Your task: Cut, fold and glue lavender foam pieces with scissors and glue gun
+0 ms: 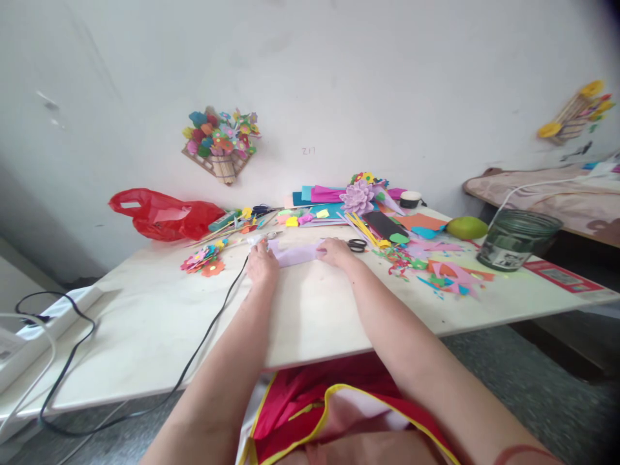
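A light purple strip of craft sheet (297,254) lies across the table between my two hands. My left hand (263,261) closes on its left end. At the other end my right hand (336,251) pinches the strip between thumb and fingers. Just behind my left hand sits a small white tool (259,239), partly hidden, and a black cord (213,320) runs from near it toward the table's front edge. Black-handled scissors (357,245) lie right beside my right hand.
Left are foam flowers (206,258), a red plastic bag (167,216) and a power strip (62,310). Behind lie coloured sheets, a purple flower (357,196) and a dark phone (384,226). Right are paper scraps (450,278), a yellow-green fruit (466,227) and a glass jar (518,240).
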### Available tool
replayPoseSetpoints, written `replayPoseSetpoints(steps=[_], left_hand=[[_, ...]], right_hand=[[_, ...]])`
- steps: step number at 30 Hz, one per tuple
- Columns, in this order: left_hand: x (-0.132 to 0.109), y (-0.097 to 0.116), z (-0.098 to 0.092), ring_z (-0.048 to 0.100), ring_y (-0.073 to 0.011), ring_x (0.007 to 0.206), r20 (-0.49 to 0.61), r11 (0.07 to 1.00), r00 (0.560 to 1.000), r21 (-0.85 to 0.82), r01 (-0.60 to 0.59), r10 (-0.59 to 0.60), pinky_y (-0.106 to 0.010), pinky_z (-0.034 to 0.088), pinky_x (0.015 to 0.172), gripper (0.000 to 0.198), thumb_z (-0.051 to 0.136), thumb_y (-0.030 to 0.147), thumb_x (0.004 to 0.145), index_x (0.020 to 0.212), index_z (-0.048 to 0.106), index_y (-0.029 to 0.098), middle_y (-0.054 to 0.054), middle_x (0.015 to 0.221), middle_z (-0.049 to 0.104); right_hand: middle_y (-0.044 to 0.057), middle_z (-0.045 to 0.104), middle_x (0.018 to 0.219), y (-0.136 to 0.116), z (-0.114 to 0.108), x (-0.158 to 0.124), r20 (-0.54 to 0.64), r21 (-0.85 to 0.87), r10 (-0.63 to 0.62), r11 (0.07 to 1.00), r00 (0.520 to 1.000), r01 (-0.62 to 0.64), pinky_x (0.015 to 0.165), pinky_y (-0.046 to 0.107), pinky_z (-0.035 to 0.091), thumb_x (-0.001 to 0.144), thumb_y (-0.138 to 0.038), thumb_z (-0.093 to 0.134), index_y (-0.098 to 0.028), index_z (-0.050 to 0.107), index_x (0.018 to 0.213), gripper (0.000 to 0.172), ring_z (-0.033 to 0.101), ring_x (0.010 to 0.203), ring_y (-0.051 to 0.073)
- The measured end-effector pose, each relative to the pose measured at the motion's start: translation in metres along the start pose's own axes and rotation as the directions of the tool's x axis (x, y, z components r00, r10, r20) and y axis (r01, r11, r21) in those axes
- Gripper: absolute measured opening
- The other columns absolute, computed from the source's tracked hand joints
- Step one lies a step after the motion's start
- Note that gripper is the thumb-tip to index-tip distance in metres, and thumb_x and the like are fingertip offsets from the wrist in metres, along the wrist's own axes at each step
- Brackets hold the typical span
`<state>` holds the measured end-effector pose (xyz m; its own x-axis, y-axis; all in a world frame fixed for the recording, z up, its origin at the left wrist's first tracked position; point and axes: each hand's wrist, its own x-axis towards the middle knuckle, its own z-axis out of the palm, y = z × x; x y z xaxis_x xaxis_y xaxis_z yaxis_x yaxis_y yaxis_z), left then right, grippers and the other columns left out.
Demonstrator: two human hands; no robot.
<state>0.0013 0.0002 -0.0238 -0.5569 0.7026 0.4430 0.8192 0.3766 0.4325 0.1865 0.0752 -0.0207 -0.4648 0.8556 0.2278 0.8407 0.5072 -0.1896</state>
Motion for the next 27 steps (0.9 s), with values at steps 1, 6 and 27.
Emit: replayPoseSetpoints(steps=[1, 6, 27], left_hand=[[0.000, 0.000, -0.001, 0.055, -0.0226, 0.097, -0.018, 1.000, 1.000, -0.019, 0.006, -0.007, -0.033, 0.043, 0.077, 0.032, 0.036, 0.030, 0.084, 0.111, 0.053, 0.025, -0.007, 0.110, 0.056], [0.001, -0.001, -0.004, 0.058, -0.0228, 0.090, 0.003, 0.993, 0.998, -0.096, 0.061, -0.061, -0.031, 0.043, 0.073, 0.032, 0.034, 0.038, 0.084, 0.095, 0.060, 0.023, -0.007, 0.095, 0.065], [0.003, 0.005, 0.011, 0.062, -0.0163, 0.051, 0.543, 0.490, 0.839, -0.742, 0.457, 0.039, -0.026, 0.051, 0.048, 0.030, 0.056, 0.041, 0.074, 0.076, 0.056, 0.011, -0.007, 0.057, 0.062]], right_hand=[[0.003, 0.062, 0.108, 0.000, 0.000, 0.000, 0.012, 0.012, -0.038, 0.999, 0.999, 0.037, 0.084, 0.028, 0.038, 0.072, -0.033, 0.056, -0.026, 0.066, 0.099, 0.030, 0.054, 0.100, 0.020], [0.003, 0.064, 0.099, 0.002, -0.001, 0.002, 0.043, 0.032, -0.130, 0.991, 0.991, 0.129, 0.076, 0.022, 0.040, 0.070, -0.029, 0.060, -0.023, 0.069, 0.088, 0.021, 0.056, 0.093, 0.017], [-0.005, 0.050, 0.056, -0.015, 0.005, 0.002, 0.070, 0.637, -0.146, 0.768, 0.987, 0.069, 0.051, 0.019, 0.032, 0.068, -0.028, 0.056, -0.012, 0.061, 0.067, 0.017, 0.042, 0.052, 0.008]])
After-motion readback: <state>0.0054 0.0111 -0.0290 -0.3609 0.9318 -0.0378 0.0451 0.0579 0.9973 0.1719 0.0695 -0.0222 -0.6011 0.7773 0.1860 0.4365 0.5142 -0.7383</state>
